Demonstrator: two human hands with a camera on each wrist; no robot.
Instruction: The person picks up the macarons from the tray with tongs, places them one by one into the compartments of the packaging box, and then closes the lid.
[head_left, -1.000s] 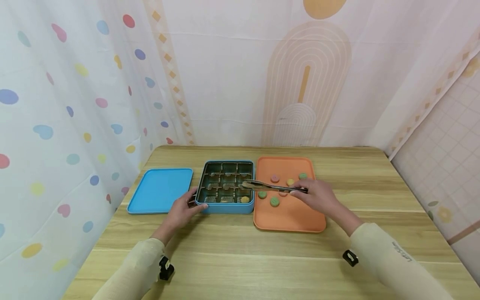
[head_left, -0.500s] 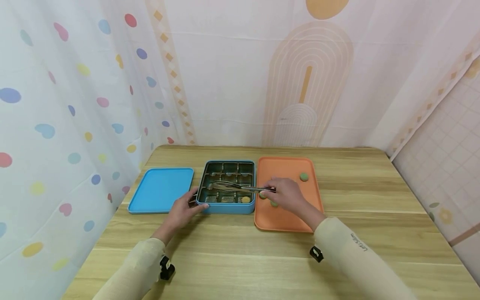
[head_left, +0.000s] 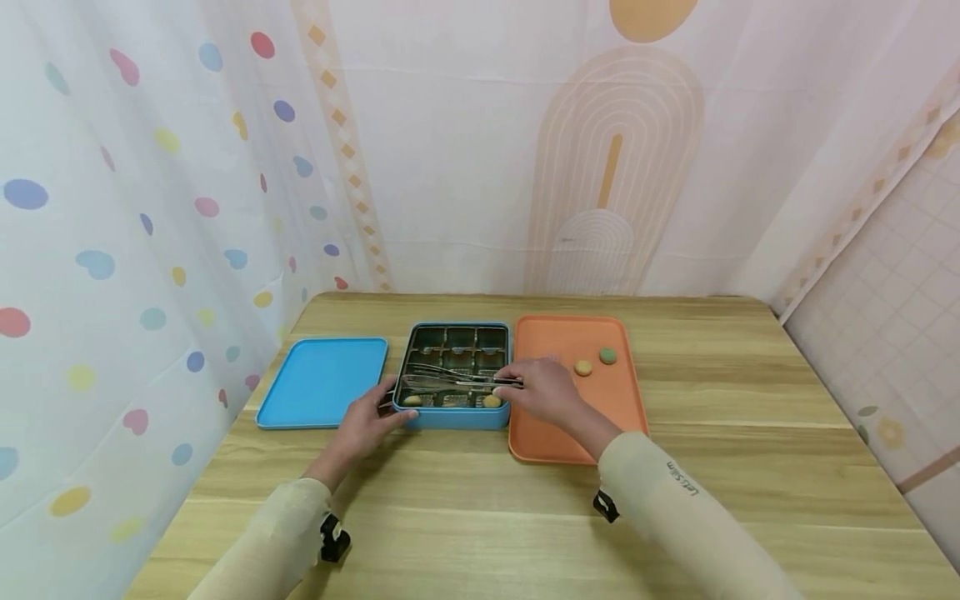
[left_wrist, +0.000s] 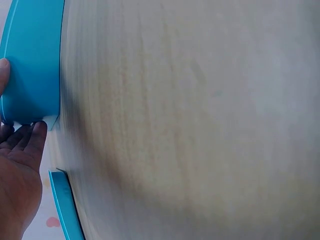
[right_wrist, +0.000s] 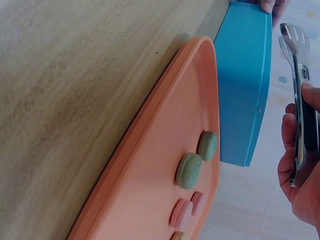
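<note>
My right hand (head_left: 546, 387) grips a pair of metal tongs (right_wrist: 300, 75) by the handle. Their tips stand slightly apart above the left part of the blue box (head_left: 457, 419), with nothing visible between them. Dark dividers split that box into several compartments. One yellow macaron (head_left: 412, 401) lies in the front left compartment, another yellow macaron (head_left: 491, 401) in the front right. At the box's front left corner, my left hand (head_left: 367, 423) holds on, thumb against the front wall and fingers at the side. Two green macarons (right_wrist: 189, 170) and pink macarons (right_wrist: 181, 214) lie on the orange tray.
Right of the box, the orange tray (head_left: 577, 442) stands close against it. A yellow macaron (head_left: 582, 367) and a green macaron (head_left: 608, 356) show on its far part. A blue lid (head_left: 322, 382) lies at the left on the wooden table (head_left: 480, 517).
The right hand has carried the tongs leftward across the box. A yellow macaron now sits in the front left compartment, where none showed before. The left hand has stayed at the corner.
</note>
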